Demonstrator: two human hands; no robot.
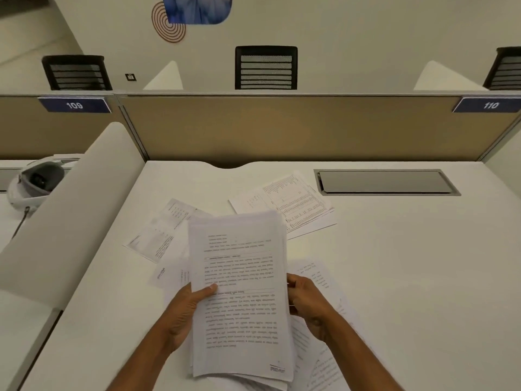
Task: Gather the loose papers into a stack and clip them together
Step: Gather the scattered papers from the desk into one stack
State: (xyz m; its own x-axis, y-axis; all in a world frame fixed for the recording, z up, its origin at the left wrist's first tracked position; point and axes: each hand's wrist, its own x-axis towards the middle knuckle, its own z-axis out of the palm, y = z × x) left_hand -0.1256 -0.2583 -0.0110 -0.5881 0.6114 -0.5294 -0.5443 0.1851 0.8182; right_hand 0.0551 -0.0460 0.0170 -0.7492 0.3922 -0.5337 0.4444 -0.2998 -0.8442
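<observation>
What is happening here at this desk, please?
A person is gathering printed papers at a white desk. Both hands hold one stack of sheets above the desk: the left hand grips its left edge with the thumb on the top page, and the right hand holds the right edge. More loose sheets still lie on the desk, one group further back to the right, one to the left, and some under the hands. No clip is visible.
</observation>
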